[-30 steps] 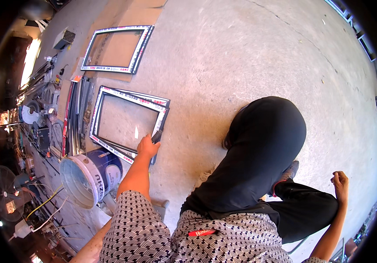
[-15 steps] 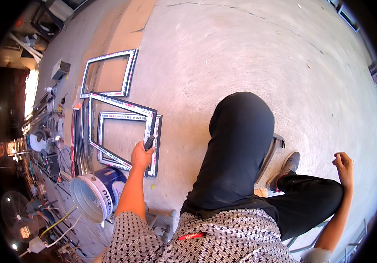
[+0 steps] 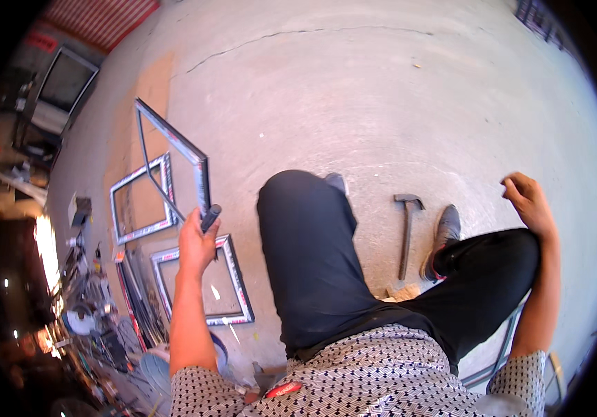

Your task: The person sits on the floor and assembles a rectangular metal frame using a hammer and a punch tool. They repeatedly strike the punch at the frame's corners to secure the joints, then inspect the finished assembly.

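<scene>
My left hand (image 3: 197,247) is closed on the corner of a raised window frame (image 3: 172,132) with dark edges. In the same grip is a black-handled tool (image 3: 210,218); its working end is hidden. The lifted frame stands tilted over the floor, above two flat frames with printed protective film: the farther frame (image 3: 166,182) and the nearer frame (image 3: 241,285). My right hand (image 3: 533,203) hangs beyond my right knee, fingers loosely curled and a little apart, with nothing visible in it. A hammer (image 3: 407,233) lies on the floor between my legs.
Brown cardboard (image 3: 151,94) lies under the farther frame. Dark strips (image 3: 142,302) and a cluttered row of tools and cables run along the left. A bucket (image 3: 156,368) is partly hidden by my left arm. My shoe (image 3: 445,233) is right of the hammer.
My left hand has lifted the frame off the one beneath and tilted it up. My view has shifted, my left knee has moved left, and the hammer now shows fully. The right hand is higher.
</scene>
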{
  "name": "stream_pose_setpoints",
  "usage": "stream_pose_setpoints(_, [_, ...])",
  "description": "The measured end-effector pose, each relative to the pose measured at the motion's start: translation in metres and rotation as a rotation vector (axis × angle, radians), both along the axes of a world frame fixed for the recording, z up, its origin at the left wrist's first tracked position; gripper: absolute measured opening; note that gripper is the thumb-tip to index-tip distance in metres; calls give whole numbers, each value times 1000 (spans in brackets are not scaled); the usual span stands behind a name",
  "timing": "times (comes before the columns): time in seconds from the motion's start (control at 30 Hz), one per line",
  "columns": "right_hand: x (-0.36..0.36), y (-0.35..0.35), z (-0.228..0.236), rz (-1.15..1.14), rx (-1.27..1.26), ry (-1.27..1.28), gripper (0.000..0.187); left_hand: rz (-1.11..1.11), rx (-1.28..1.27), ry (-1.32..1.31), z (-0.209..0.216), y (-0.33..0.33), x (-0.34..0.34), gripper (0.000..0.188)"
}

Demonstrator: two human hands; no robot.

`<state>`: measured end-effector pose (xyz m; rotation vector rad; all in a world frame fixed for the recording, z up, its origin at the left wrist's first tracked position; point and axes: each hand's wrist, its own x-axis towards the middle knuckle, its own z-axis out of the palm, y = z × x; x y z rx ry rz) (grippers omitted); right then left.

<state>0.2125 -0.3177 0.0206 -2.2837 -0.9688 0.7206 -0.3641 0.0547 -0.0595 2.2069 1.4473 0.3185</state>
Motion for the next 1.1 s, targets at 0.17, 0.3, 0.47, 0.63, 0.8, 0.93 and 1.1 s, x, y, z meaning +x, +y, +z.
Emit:
stream_pose_setpoints(0.17, [-1,2,7,-6,-40,-67,33,-104,154,-61,2,47,44,52])
stream_pose_setpoints(0.3, [-6,-2,19,-16,-94,-98,33,-205,-15,-220,13,65,96,42])
stream_pose_setpoints(0.47, [-6,-11,22,-37,-112,-68,34,-290,-188,-390,32,57,153,38])
stream_pose_setpoints(0.63, [-4,-17,28,-77,-178,-40,32,-352,-308,-523,24,57,189,42])
stream_pose_setpoints(0.8, [-4,-23,26,-101,-201,-38,31,-428,-385,-576,27,58,214,44])
stream_pose_setpoints(0.93, [1,-27,22,-86,-203,-21,31,-464,-405,-607,25,61,229,41])
stream_pose_setpoints(1.1, [0,-26,21,-93,-217,8,30,-505,-508,-642,10,66,242,39])
